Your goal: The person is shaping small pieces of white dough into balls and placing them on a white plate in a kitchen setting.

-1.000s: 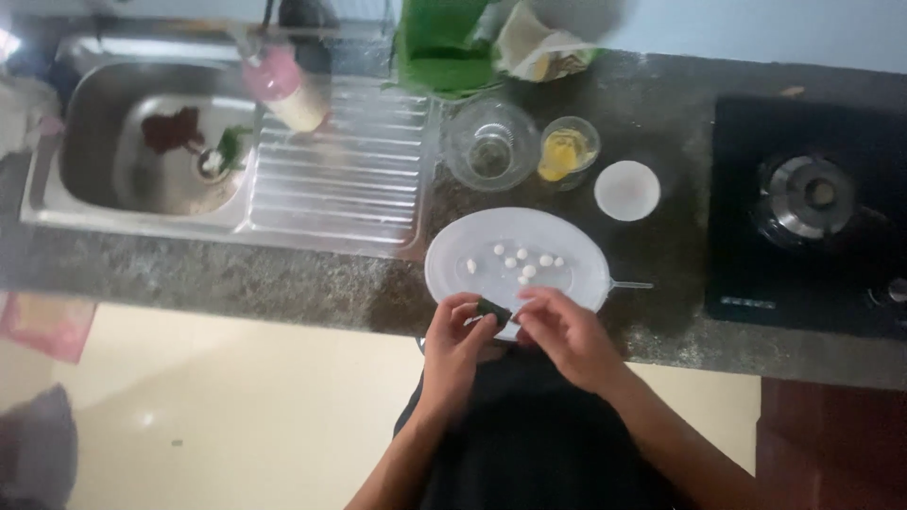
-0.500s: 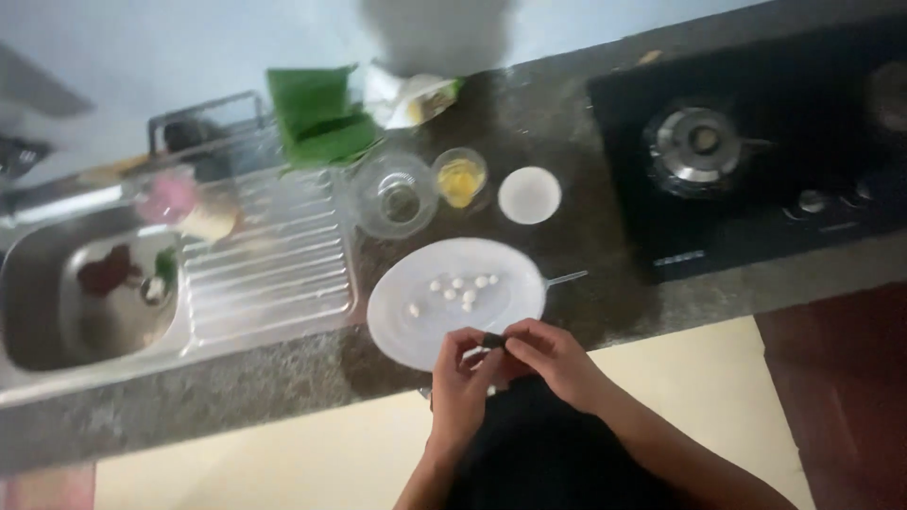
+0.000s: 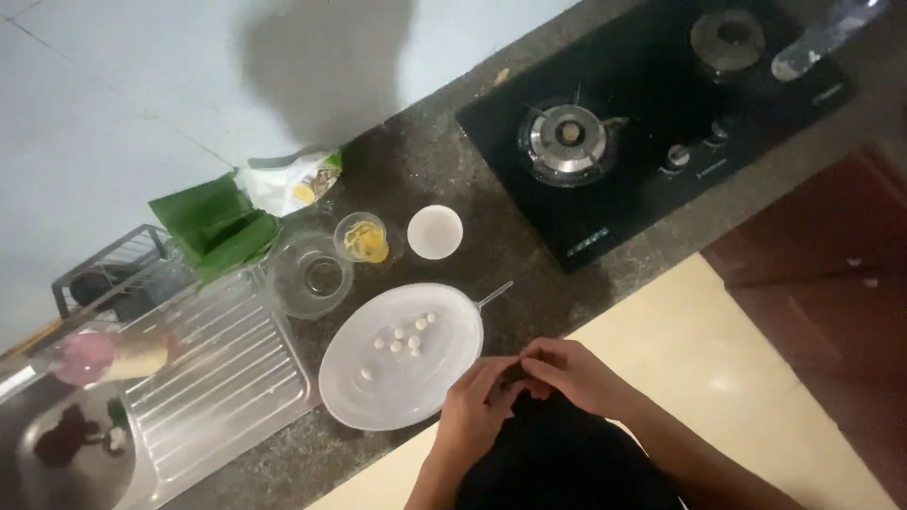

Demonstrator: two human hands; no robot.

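Head view: a dark speckled stone tabletop (image 3: 425, 179) runs diagonally, black glass gas hob (image 3: 652, 123) at upper right, steel sink drainboard (image 3: 217, 378) at lower left. At centre, a white oval plate (image 3: 453, 378) already carries about nine small white dough balls (image 3: 402, 340). Below it, left hand (image 3: 477, 416) and right hand (image 3: 567, 373) meet, fingers pinched narrowly together; what they hold cannot be made out. Pale floor at lower right.
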